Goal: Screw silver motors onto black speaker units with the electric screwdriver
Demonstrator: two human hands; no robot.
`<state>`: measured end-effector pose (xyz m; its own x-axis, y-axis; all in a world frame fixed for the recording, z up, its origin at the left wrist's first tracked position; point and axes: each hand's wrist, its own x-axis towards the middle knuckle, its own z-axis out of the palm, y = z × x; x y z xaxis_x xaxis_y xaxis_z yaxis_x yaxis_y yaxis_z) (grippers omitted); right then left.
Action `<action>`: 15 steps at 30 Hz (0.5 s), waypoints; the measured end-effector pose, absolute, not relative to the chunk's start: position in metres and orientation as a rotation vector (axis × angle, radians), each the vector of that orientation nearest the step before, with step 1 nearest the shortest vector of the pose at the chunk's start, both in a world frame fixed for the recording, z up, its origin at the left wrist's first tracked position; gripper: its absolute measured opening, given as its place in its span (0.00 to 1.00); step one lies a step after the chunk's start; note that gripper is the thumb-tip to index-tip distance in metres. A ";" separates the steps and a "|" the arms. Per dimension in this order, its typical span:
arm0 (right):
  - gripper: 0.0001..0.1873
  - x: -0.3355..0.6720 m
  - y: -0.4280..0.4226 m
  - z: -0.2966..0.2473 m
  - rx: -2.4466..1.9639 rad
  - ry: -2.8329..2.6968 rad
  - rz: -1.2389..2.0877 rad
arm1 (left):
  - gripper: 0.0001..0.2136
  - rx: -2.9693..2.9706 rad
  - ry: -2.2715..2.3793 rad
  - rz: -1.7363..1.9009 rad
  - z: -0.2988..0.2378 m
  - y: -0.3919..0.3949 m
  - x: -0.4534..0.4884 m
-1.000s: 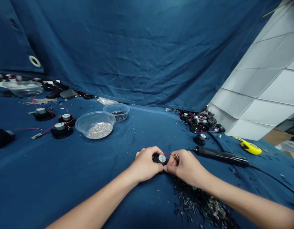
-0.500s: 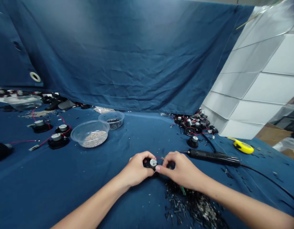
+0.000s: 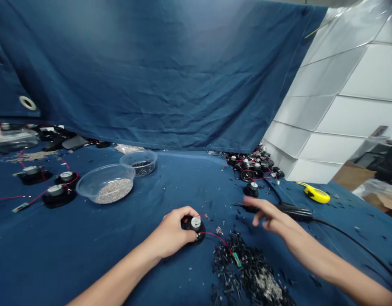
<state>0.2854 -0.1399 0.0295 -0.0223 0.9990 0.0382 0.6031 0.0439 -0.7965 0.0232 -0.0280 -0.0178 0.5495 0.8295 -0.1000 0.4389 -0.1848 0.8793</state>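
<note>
My left hand (image 3: 178,231) is closed around the edge of a round black part with a small silver motor (image 3: 196,223) on top, resting on the blue cloth. A red wire runs from it to a small green circuit board (image 3: 237,259), which lies on a pile of small black screws (image 3: 243,255). My right hand (image 3: 272,216) is open, fingers stretched out, over a corded black electric screwdriver (image 3: 294,211) with a thin metal tip. Whether it touches the tool I cannot tell.
Left stand two clear plastic bowls, one with tiny silvery pieces (image 3: 105,182), one with dark ones (image 3: 139,163). More motor parts (image 3: 58,194) sit beyond them. A heap of wired motor parts (image 3: 251,163) lies at the back right, near a yellow tape measure (image 3: 317,194) and white boxes (image 3: 329,140).
My right hand has let go of the motor part and moved right, to above the screwdriver. My left hand still grips the part, whose red wire and green board now show.
</note>
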 end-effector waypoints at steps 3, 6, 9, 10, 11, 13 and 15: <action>0.26 0.288 -0.143 0.026 -1.644 -1.863 0.744 | 0.15 1.798 1.013 0.506 -0.017 -0.027 0.023; 0.19 0.286 -0.138 0.023 -1.703 -2.066 0.573 | 0.16 1.773 0.973 0.490 -0.014 -0.024 0.022; 0.16 0.282 -0.125 0.018 -1.764 -2.204 0.349 | 0.16 1.775 0.941 0.463 -0.010 -0.022 0.020; 0.15 0.280 -0.120 0.016 -1.771 -2.242 0.286 | 0.16 1.779 0.934 0.457 -0.009 -0.021 0.019; 0.13 0.279 -0.115 0.014 -1.774 -2.272 0.239 | 0.16 1.782 0.930 0.451 -0.008 -0.021 0.018; 0.11 0.278 -0.106 0.009 -1.776 -2.306 0.188 | 0.16 1.788 0.931 0.450 -0.007 -0.022 0.018; 0.11 0.277 -0.100 0.004 -1.779 -2.312 0.169 | 0.16 1.792 0.934 0.459 -0.008 -0.022 0.018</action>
<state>0.2770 -0.0997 0.0044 -0.2437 0.9644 0.1026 0.9392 0.2611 -0.2231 0.0176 -0.0224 -0.0078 0.6267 0.7712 -0.1117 0.3828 -0.1798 0.9062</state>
